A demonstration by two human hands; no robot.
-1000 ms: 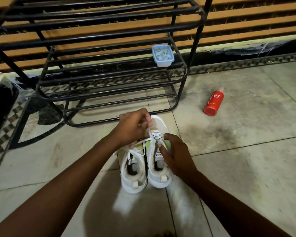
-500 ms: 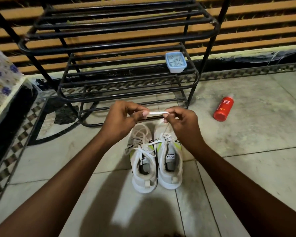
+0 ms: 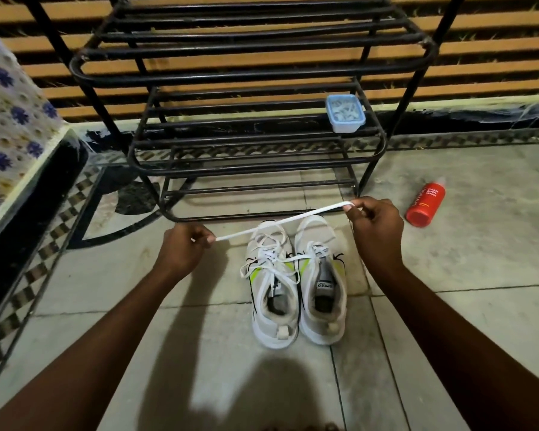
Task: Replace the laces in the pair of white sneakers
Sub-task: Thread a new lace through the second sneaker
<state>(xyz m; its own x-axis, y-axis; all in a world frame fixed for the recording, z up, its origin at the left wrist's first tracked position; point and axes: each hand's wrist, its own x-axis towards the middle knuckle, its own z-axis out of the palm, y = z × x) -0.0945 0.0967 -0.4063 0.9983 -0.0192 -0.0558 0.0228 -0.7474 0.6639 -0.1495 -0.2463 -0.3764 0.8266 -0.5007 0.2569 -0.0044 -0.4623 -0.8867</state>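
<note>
left hand (image 3: 185, 247) pinches one end of a white lace (image 3: 280, 221) | right hand (image 3: 375, 227) pinches the other end, lace stretched above the toes | white sneakers (image 3: 296, 281) side by side on the floor, before black rack (image 3: 249, 73) | red bottle (image 3: 425, 204) lies at right

Both arms reach forward; left hand (image 3: 185, 247) and right hand (image 3: 375, 227) apart, fingers curled, each pinching the lace (image 3: 280, 221).

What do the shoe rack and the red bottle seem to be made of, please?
Shoe rack: likely painted metal tubing, black and slightly glossy, with bent round bars. Red bottle: probably plastic, smooth matte red with printed white lettering; not certain.
</note>
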